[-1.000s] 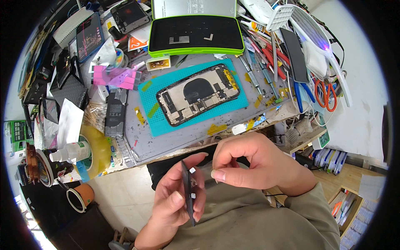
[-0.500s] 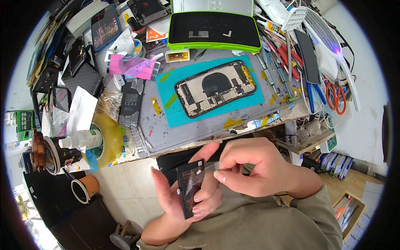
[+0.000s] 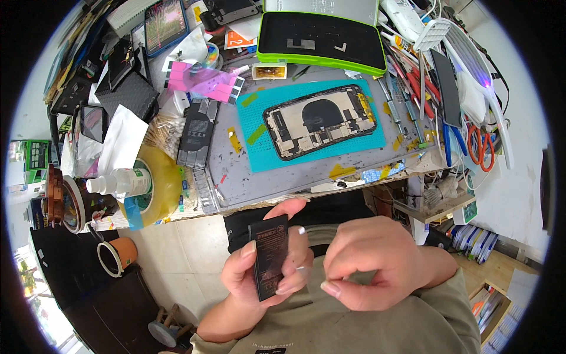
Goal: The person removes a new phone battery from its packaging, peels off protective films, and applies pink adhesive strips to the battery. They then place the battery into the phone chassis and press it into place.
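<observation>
A black battery is clasped in the left grip; the right grip is pinched closed, its contents unclear. The grey-matted bench is crowded above a tiled floor.

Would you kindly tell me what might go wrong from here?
The black slab is in the left hand, out past the bench edge, so a slip could drop it. The open phone lies with its insides uncovered on the teal mat, so something falling there might damage them.
</observation>
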`<state>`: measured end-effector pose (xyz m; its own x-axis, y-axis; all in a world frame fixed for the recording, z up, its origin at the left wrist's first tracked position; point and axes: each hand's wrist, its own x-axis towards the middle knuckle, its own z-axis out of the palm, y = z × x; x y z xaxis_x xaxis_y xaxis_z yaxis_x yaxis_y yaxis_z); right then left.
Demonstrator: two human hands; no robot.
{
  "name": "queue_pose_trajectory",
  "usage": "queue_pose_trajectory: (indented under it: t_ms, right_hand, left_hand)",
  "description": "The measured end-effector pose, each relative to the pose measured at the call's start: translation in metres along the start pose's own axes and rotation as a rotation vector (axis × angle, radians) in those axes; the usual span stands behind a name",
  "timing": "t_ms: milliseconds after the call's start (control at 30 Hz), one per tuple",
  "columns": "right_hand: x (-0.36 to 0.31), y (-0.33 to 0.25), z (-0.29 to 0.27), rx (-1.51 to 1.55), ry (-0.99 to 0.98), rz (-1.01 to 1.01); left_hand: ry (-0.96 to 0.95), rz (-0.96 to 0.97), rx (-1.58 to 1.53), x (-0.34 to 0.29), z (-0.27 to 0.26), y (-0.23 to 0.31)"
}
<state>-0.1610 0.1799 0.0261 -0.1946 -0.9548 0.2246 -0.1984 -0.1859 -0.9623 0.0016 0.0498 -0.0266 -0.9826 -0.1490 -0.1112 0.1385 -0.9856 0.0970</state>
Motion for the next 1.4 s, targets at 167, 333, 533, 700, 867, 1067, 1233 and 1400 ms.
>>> queue_pose_trajectory:
  t_ms: [167,333,533,700,867,1067,1233,1400]
  right_hand:
    - [0.0,-0.002,0.019,0.018,-0.013,-0.054]
    - [-0.001,-0.009,0.012,-0.095,-0.082,-0.121]
    - [0.015,-0.025,-0.008,-0.048,-0.189,-0.173]
    - [0.043,-0.045,-0.021,0.34,-0.282,-0.067]
    - [0.101,-0.062,-0.013,0.316,0.083,0.26]
    - [0.262,-0.032,0.024,0.015,-0.13,0.12]
    - [0.333,0.001,0.074,-0.781,-0.239,0.126]
    - [0.282,0.005,0.051,-0.78,-0.106,-0.304]
  left_hand:
    - [0.123,0.018,0.146,-0.003,-0.002,-0.004]
    - [0.038,0.118,-0.003,-0.005,-0.014,0.003]
    - [-0.006,0.285,-0.11,-0.015,-0.01,0.027]
    - [-0.113,0.381,-0.18,-0.024,-0.012,0.043]
    - [-0.074,0.401,-0.192,-0.036,-0.006,0.053]
    - [-0.114,0.398,-0.215,-0.045,-0.008,0.054]
    - [-0.161,0.392,-0.225,-0.049,-0.009,0.052]
    - [-0.135,0.44,-0.247,-0.061,-0.016,0.054]
